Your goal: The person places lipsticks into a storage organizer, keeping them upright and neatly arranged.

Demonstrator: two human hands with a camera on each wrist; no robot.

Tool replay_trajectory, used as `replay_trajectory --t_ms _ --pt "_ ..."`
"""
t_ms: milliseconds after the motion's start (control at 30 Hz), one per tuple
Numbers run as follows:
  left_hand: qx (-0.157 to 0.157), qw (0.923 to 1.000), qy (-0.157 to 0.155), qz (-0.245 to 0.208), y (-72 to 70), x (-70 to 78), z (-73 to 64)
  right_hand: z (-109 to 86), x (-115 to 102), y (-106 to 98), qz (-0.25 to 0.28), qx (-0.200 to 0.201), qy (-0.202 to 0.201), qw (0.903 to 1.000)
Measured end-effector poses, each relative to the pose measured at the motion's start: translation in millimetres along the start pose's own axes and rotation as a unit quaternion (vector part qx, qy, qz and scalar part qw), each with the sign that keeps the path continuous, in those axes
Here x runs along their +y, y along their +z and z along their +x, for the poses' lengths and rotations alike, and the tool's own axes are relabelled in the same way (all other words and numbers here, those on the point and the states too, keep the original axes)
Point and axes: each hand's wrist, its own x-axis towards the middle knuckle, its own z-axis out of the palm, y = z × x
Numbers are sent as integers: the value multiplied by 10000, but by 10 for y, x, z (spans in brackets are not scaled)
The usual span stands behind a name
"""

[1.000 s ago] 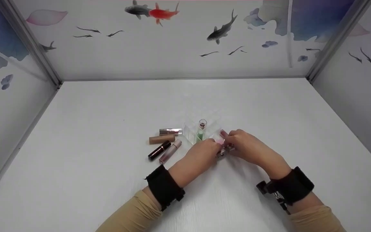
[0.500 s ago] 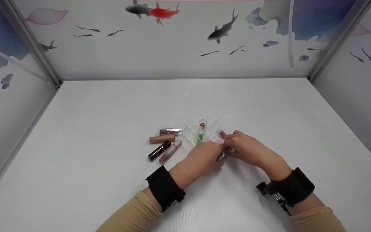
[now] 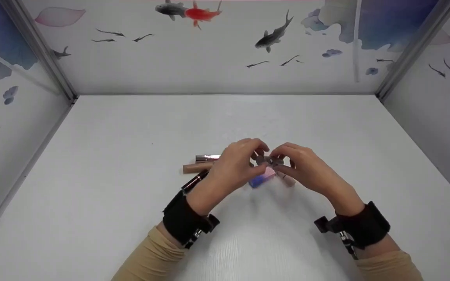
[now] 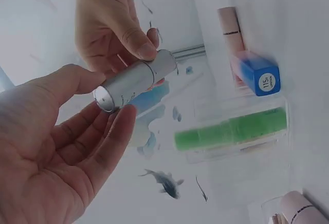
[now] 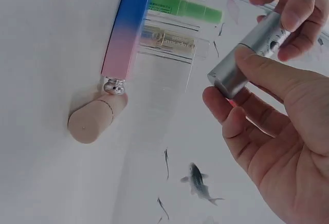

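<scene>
Between both hands a silver lipstick tube (image 3: 270, 160) is held up, above the things on the table. The left hand (image 3: 240, 164) pinches one end of the tube between thumb and fingers. At the other end, the right hand (image 3: 303, 168) grips it, its thumb along the side in the right wrist view. Below lies a square blue-and-pink lipstick tube (image 5: 125, 34) with a silver ball at one end. A beige lipstick tube (image 5: 92, 121) lies beside it. Green and clear lip tubes stand in a clear holder (image 4: 289, 131), which the left hand mostly hides in the head view.
Left of the holder lie a silver-capped tube (image 3: 206, 158), a brown tube (image 3: 195, 168) and a black tube (image 3: 193, 182), partly behind the left forearm. White panels with printed fish enclose the white table (image 3: 131, 128) at the back and sides.
Both hands have risen from the front of the holder with the silver lipstick tube. The left hand has turned to show its thumb, and the blue-and-pink tube has come into view below.
</scene>
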Motion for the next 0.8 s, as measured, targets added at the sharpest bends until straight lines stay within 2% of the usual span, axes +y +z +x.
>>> replay_trajectory --t_ms 167,367,467,600,700,800 --pt "508 9978 190 -382 -144 -100 16 123 -48 -9 262 374 214 9987" --pt "719 9968 165 -318 -298 -209 10 278 -167 -82 545 1021 359 9926" --pt "667 9975 4 -246 -354 -240 0 369 -270 -122 822 1307 408 9872" --pt "394 9991 -186 3 -382 -258 -9 463 -390 -127 1020 1558 364 9818" --pt "297 9993 -205 -58 -378 -270 0 500 -431 -81 845 1682 257 9818" --pt "447 9984 -86 -330 -376 -289 15 531 -434 -6 654 1752 82 9823"
